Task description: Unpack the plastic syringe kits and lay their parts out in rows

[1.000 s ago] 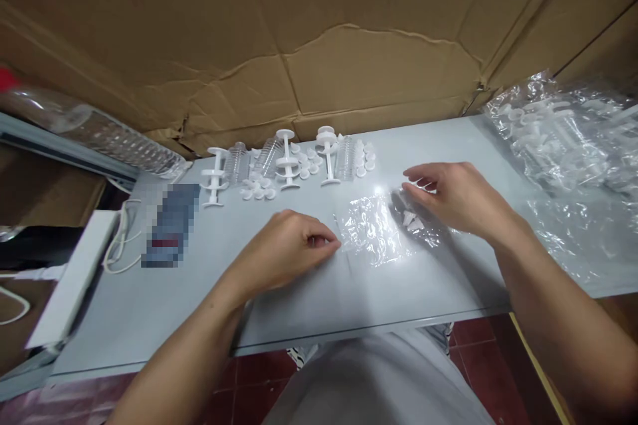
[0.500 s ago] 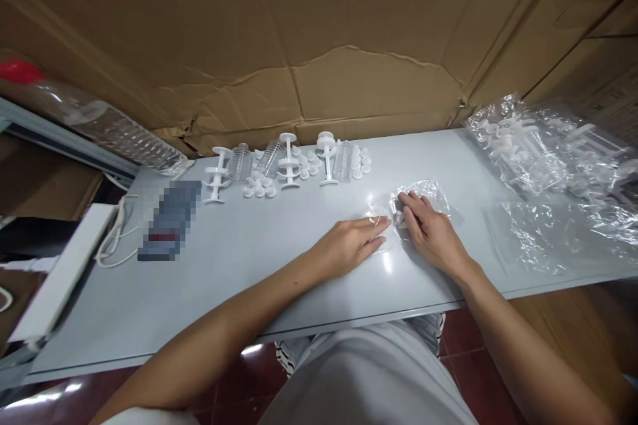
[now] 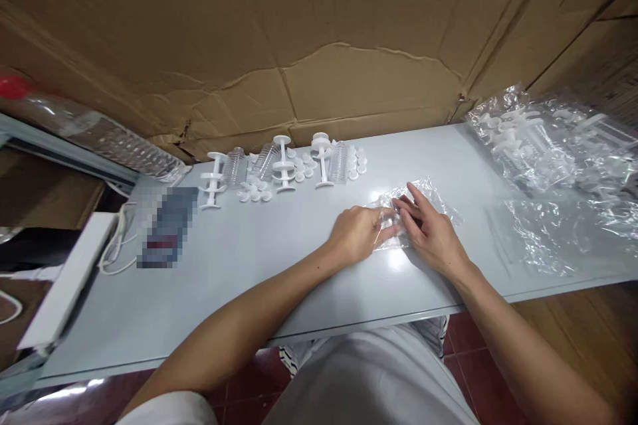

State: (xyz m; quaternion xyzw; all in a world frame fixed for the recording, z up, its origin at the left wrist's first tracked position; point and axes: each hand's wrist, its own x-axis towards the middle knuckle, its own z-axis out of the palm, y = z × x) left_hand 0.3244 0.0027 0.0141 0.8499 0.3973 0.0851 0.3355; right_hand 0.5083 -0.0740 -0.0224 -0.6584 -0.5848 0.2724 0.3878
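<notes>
A small clear plastic bag lies near the middle of the grey table, beneath and between both hands. My left hand comes in from the left, its thumb and forefinger closed on the near left edge of the bag. From the right, my right hand pinches the bag close to the left fingertips, with one finger raised. Whatever is in the bag is mostly hidden by the fingers. Behind the hands stand white plunger-like parts, clear ribbed cylinders and small white caps, in several groups.
At the right, filled clear bags are heaped, with flat clear bags in front. A blurred-out object, a white cable and a power strip are at the left. Cardboard walls the back; a bottle leans there.
My left hand has shifted slightly right, its fingers now further onto the bag. A finger of my right hand has lifted. The white bits seen between the hands are now covered.
</notes>
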